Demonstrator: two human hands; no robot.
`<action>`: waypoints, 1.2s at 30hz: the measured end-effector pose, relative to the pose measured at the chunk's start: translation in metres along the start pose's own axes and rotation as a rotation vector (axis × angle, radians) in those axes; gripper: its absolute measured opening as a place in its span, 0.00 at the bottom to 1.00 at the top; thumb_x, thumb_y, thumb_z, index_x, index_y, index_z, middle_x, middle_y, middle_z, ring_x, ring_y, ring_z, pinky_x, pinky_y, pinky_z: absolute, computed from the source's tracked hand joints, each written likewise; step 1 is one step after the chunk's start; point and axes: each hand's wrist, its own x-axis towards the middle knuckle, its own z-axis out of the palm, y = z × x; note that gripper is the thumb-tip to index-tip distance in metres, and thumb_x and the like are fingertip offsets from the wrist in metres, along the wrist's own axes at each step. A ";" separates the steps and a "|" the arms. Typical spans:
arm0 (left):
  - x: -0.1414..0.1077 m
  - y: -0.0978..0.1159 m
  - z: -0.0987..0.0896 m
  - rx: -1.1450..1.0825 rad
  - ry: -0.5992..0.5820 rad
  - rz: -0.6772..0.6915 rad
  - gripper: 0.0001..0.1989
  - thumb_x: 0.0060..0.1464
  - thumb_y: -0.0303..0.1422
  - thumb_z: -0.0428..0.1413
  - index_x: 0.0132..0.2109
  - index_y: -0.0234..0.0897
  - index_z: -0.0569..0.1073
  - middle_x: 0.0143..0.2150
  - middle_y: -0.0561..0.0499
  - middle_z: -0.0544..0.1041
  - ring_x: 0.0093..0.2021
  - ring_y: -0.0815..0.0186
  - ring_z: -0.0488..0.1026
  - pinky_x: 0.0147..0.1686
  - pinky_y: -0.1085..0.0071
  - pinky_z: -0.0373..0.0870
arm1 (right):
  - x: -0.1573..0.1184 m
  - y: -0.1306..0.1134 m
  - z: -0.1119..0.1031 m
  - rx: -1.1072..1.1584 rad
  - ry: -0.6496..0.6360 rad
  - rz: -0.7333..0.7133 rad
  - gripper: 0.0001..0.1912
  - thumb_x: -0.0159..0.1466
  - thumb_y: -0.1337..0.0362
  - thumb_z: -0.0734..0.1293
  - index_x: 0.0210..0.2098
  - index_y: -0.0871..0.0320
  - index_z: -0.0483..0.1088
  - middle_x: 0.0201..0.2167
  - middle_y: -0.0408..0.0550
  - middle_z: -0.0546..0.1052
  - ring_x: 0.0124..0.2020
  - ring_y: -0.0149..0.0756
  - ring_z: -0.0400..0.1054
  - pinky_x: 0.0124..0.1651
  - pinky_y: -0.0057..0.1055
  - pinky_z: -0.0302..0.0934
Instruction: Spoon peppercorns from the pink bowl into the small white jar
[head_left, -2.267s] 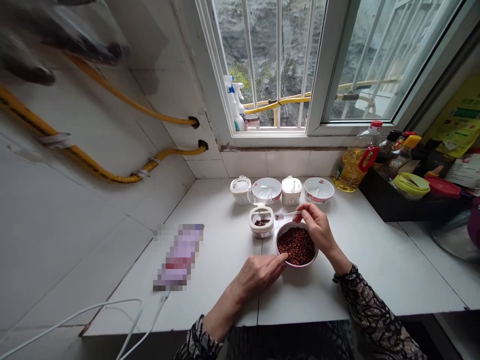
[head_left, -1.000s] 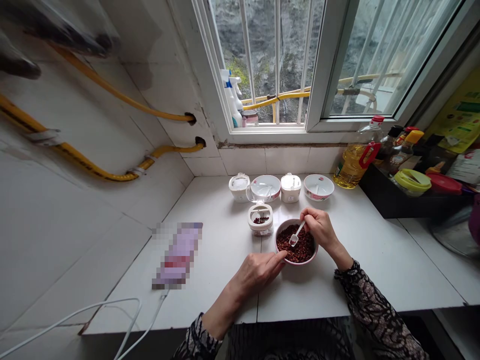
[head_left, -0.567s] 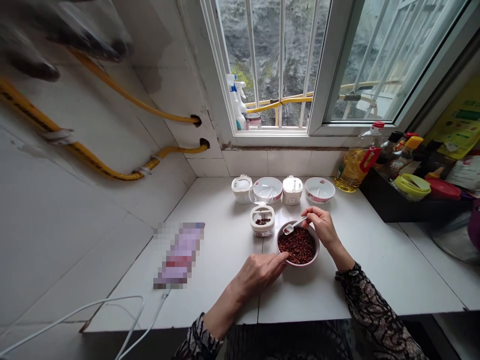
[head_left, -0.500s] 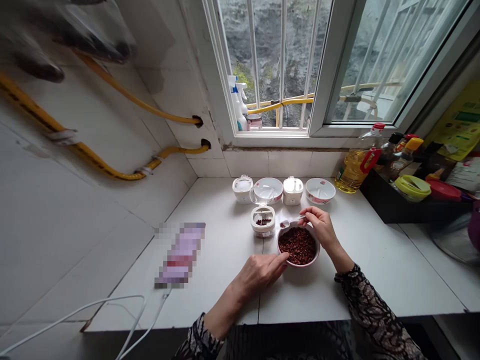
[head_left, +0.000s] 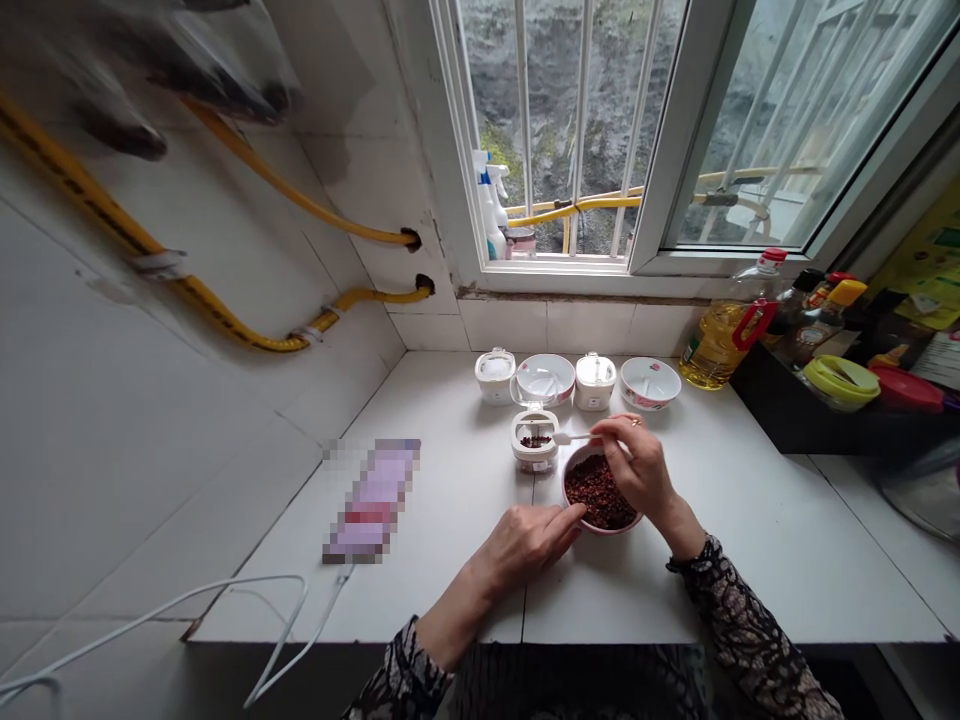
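My right hand (head_left: 637, 465) pinches the handle of a small white spoon (head_left: 576, 437) above the bowl's far side. The spoon's bowl end is at the opening of a small lidded jar (head_left: 535, 462), whose lid is flipped up and which holds some dark red-brown grains. Below my right hand stands a bowl (head_left: 565, 484) with a pinkish rim, filled with dried red-brown grains (head_left: 596, 492) that look like Sichuan peppercorns. My left hand (head_left: 529, 540) grips this bowl's near-left rim, its lower fingers partly hidden.
Behind stand two white lidded jars (head_left: 495, 378) (head_left: 595, 383) and two flowered bowls (head_left: 546, 380) (head_left: 650, 384). An oil bottle (head_left: 712, 340) and a black rack (head_left: 780, 405) of condiments are at right. A blurred-out phone-like object (head_left: 371, 500) with a white cable (head_left: 300, 610) lies left.
My right hand has moved the spoon left, from over the bowl's rim to the opening of the small jar. My left hand stays at the bowl. The whole view has shifted slightly.
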 end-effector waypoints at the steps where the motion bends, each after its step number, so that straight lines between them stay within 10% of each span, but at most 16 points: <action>1: 0.000 0.000 0.000 -0.014 -0.001 -0.001 0.12 0.68 0.29 0.44 0.52 0.32 0.69 0.26 0.53 0.74 0.22 0.70 0.72 0.20 0.77 0.67 | 0.000 0.002 -0.005 -0.011 0.018 0.050 0.10 0.65 0.68 0.58 0.34 0.54 0.70 0.26 0.46 0.77 0.33 0.41 0.70 0.46 0.40 0.61; 10: 0.000 0.000 0.000 -0.029 -0.008 -0.004 0.10 0.68 0.29 0.47 0.51 0.31 0.69 0.26 0.53 0.75 0.23 0.71 0.73 0.22 0.78 0.68 | -0.008 0.016 -0.002 -0.046 -0.206 0.151 0.11 0.59 0.69 0.57 0.24 0.54 0.67 0.22 0.44 0.75 0.28 0.37 0.65 0.46 0.38 0.58; 20: 0.004 0.002 -0.004 -0.024 0.025 0.004 0.10 0.68 0.28 0.46 0.49 0.32 0.70 0.24 0.54 0.74 0.20 0.72 0.71 0.20 0.79 0.66 | -0.008 0.022 -0.002 0.107 -0.153 0.410 0.11 0.57 0.69 0.57 0.23 0.54 0.67 0.13 0.38 0.69 0.21 0.35 0.64 0.45 0.36 0.59; 36: 0.001 0.000 -0.002 -0.037 -0.002 -0.001 0.09 0.68 0.29 0.46 0.51 0.32 0.68 0.27 0.52 0.76 0.22 0.71 0.73 0.22 0.77 0.67 | -0.008 0.024 -0.002 0.133 -0.154 0.427 0.11 0.56 0.70 0.57 0.23 0.54 0.68 0.13 0.38 0.71 0.20 0.34 0.66 0.42 0.34 0.61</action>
